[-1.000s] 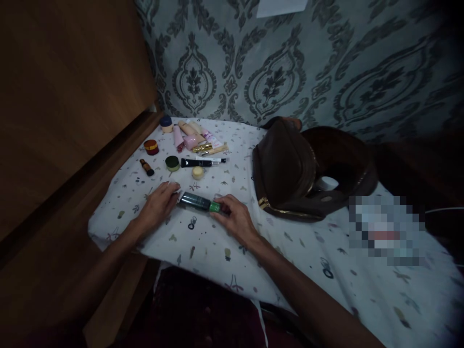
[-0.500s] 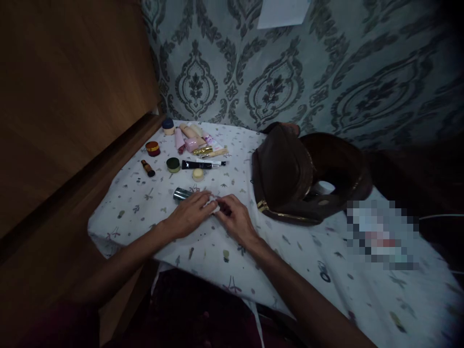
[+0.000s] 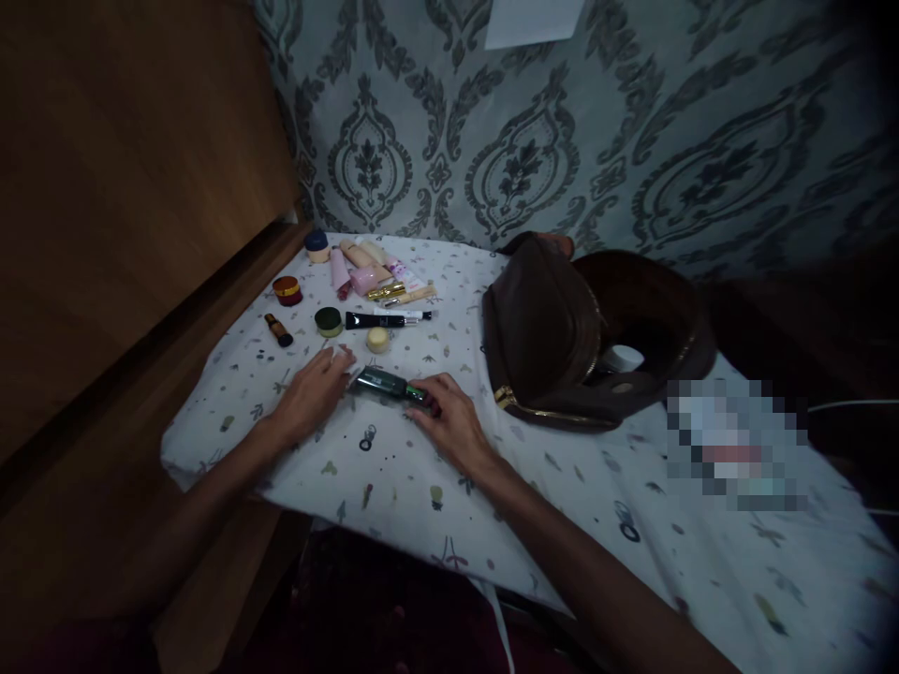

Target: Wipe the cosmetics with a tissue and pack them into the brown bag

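Note:
A dark green bottle (image 3: 383,383) lies on its side over the tablecloth, its narrower end pointing right. My right hand (image 3: 453,418) has its fingers closed round that narrower end. To the left of the bottle, my left hand (image 3: 309,398) pinches a small white piece, like tissue or cotton (image 3: 343,355), close to the bottle's base. A small pale yellow jar (image 3: 377,340) stands just beyond the bottle. Behind it lie a black tube (image 3: 372,321) and a round jar with a dark green lid (image 3: 328,322).
A brown bag (image 3: 544,328) stands open on the right, a white lid (image 3: 625,358) showing inside. Tubes and a pink bottle (image 3: 363,280) cluster at the back left, near a red jar (image 3: 287,291), a navy-lidded jar (image 3: 316,246) and a short brush (image 3: 278,330). A wooden cabinet (image 3: 147,168) borders the left.
My hands have moved apart. The left one has drawn left with the white piece, which was between both hands. My right hand has taken hold of the green bottle's narrow end.

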A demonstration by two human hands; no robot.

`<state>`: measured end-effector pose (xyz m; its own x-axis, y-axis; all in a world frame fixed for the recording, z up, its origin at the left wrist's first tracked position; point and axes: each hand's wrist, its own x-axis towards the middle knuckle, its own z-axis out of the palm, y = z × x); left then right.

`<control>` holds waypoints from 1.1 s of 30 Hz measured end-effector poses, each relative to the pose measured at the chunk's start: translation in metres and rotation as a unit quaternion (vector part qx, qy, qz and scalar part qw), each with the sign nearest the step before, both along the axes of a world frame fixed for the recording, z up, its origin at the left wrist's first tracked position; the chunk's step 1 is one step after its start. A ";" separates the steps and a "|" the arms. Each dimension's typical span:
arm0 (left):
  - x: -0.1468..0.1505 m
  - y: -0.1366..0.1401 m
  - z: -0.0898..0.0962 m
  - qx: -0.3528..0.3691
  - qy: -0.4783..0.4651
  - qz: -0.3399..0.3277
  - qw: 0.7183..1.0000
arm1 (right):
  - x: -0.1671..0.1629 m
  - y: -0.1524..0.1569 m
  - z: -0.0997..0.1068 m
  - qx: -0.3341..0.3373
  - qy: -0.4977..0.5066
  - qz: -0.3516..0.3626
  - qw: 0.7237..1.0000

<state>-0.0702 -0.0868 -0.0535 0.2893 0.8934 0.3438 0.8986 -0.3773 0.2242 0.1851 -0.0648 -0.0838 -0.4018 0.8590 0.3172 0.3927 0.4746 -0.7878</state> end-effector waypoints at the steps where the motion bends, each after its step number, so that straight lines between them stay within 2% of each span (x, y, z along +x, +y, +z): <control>1: 0.007 0.000 -0.002 0.013 0.019 -0.010 1.000 | 0.000 0.000 0.000 -0.002 -0.001 -0.002 1.000; 6: 0.051 -0.004 -0.011 0.079 0.108 -0.160 0.978 | -0.001 0.003 -0.003 0.016 0.001 0.000 1.000; 8: 0.057 -0.004 -0.011 0.082 0.130 -0.185 0.971 | 0.000 0.004 -0.004 0.025 -0.003 -0.001 1.000; 11: 0.046 0.001 -0.010 0.058 0.117 -0.158 0.979 | 0.001 0.004 -0.004 0.025 -0.001 0.001 1.000; 15: 0.010 0.010 -0.005 0.017 0.057 -0.089 0.994 | 0.000 0.002 0.000 0.018 0.005 0.004 1.000; 17: -0.005 0.012 0.000 -0.028 0.016 -0.048 0.998 | 0.000 0.001 0.002 0.012 0.012 -0.006 1.000; 20: -0.018 0.013 0.007 -0.105 -0.067 -0.004 0.992 | -0.001 0.000 0.008 -0.007 0.021 -0.023 0.999; 22: -0.019 0.011 0.011 -0.116 -0.100 0.001 0.988 | -0.001 -0.001 0.011 -0.027 0.021 -0.025 0.999; 24: -0.015 0.007 0.012 -0.073 -0.095 0.008 0.993 | -0.001 -0.002 0.013 -0.040 0.020 -0.023 0.999; 27: 0.003 0.000 0.011 0.044 -0.054 -0.013 0.997 | -0.002 -0.003 0.015 -0.035 0.010 -0.027 0.999; 29: 0.023 -0.003 0.009 0.090 -0.034 -0.055 0.994 | -0.002 -0.004 0.015 -0.027 0.004 -0.028 0.999; 33: 0.058 -0.005 0.003 0.116 0.033 -0.178 0.977 | -0.001 -0.004 0.016 -0.011 0.003 -0.012 1.000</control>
